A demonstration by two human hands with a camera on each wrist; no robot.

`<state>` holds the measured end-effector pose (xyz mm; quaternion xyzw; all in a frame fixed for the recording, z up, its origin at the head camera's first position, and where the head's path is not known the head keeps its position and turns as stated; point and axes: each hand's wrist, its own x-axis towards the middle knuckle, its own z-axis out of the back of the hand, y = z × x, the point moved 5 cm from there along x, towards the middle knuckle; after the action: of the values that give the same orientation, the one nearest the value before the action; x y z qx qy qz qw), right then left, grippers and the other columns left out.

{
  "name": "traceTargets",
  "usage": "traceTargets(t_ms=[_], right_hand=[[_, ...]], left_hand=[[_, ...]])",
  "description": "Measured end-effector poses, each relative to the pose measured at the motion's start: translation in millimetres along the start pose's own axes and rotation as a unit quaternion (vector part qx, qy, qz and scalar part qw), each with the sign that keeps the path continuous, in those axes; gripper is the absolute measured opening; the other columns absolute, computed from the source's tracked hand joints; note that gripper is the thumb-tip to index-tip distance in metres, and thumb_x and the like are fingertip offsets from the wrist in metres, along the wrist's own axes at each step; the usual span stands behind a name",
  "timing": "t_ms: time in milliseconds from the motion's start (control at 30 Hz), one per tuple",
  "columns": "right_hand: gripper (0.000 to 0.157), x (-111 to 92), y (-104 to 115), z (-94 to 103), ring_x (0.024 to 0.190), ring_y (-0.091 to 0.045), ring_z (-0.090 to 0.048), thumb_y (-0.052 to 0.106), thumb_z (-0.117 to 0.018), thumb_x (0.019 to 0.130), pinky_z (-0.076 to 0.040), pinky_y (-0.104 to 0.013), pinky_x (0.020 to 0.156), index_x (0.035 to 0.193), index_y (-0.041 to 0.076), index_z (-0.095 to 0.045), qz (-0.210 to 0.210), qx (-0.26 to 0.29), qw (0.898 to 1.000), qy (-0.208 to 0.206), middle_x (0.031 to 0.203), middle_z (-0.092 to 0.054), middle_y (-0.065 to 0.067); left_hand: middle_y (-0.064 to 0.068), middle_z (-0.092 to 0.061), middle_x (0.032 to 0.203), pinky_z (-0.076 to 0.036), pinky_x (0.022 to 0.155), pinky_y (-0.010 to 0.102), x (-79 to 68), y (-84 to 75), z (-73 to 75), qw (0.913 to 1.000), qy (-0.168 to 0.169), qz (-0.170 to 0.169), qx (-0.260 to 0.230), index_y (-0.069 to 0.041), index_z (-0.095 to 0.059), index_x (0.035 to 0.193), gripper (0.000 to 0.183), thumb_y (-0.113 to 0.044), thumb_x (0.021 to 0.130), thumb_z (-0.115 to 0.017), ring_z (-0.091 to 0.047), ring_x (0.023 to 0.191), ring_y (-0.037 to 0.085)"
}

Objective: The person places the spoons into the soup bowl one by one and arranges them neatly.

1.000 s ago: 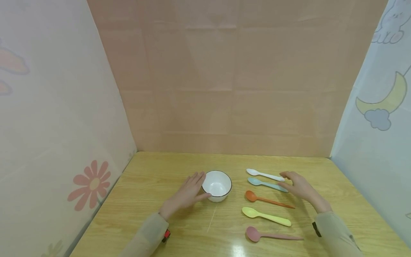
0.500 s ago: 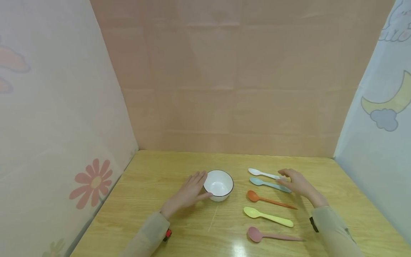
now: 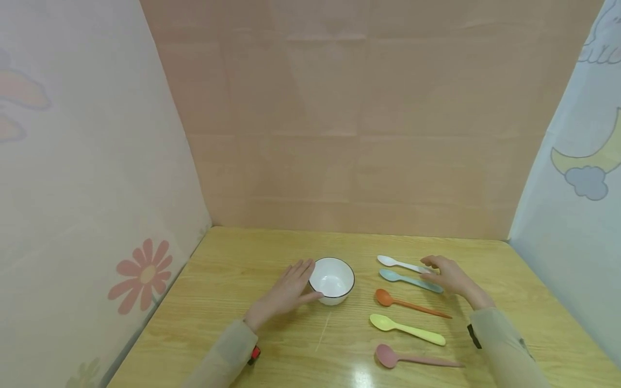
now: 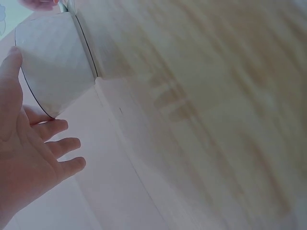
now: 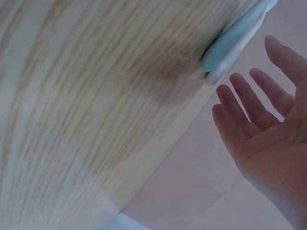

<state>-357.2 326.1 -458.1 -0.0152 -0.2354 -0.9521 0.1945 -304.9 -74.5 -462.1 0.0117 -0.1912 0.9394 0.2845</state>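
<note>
In the head view, a white bowl with a dark rim stands mid-table. My left hand is at its left side, fingers extended and thumb apart; the left wrist view shows the thumb and a finger against the bowl. On the right, my right hand hovers by the handle ends of a white spoon and a light blue spoon. In the right wrist view, its fingers are loosely spread, apart from the light blue spoon, with nothing in them.
Nearer the front lie an orange spoon, a yellow spoon and a pink spoon, bowls pointing left. The wooden table ends at a beige back panel, with patterned panels on both sides.
The head view has shifted slightly, so the bowl and spoons appear a little further right. Relative to the spoons, my right hand has moved slightly left over the handle ends. My left hand stays at the bowl.
</note>
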Motion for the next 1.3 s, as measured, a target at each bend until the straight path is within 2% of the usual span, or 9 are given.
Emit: traceTargets(t_ms=[367, 800, 1133, 1300], right_hand=[[0.046, 3, -8, -1.9, 0.109, -0.051, -0.059, 0.015, -0.070, 0.091, -0.052, -0.060, 0.088, 0.126, -0.013, -0.057, 0.005, 0.001, 1.000, 0.009, 0.120, -0.063, -0.033], [0.043, 3, -15, -1.3, 0.101, -0.042, -0.064, 0.012, -0.071, 0.090, -0.054, -0.055, 0.084, 0.124, -0.012, -0.059, -0.002, 0.031, 0.999, 0.013, 0.116, -0.066, -0.030], [0.039, 7, -17, 1.6, 0.099, -0.037, -0.064, 0.013, -0.072, 0.090, -0.054, -0.052, 0.085, 0.120, -0.009, -0.063, -0.018, 0.041, 0.998, 0.035, 0.111, -0.069, -0.024], [0.037, 9, -20, 2.0, 0.095, -0.031, -0.064, 0.012, -0.072, 0.089, -0.055, -0.046, 0.080, 0.119, -0.009, -0.065, -0.025, 0.045, 0.998, 0.040, 0.107, -0.070, -0.021]], left_hand=[[0.019, -0.028, 0.163, -0.024, 0.121, 0.060, 1.1, -1.5, -1.1, 0.9999, 0.008, 0.003, 0.009, 0.000, -0.027, 0.155, 0.086, -0.055, 0.096, -0.055, -0.025, 0.151, 0.042], [0.020, -0.028, 0.162, -0.023, 0.121, 0.060, 1.5, -1.0, -1.4, 0.9999, 0.008, -0.001, 0.007, 0.001, -0.026, 0.155, 0.085, -0.054, 0.097, -0.055, -0.024, 0.151, 0.043], [0.019, -0.028, 0.163, -0.023, 0.121, 0.060, 0.4, 0.5, -2.1, 1.0000, 0.002, 0.002, 0.000, 0.001, -0.026, 0.155, 0.086, -0.054, 0.097, -0.056, -0.024, 0.151, 0.043], [0.018, -0.027, 0.163, -0.023, 0.122, 0.059, 0.6, -0.3, -2.0, 0.9999, 0.006, 0.007, 0.005, 0.000, -0.025, 0.156, 0.086, -0.056, 0.097, -0.054, -0.024, 0.151, 0.042]])
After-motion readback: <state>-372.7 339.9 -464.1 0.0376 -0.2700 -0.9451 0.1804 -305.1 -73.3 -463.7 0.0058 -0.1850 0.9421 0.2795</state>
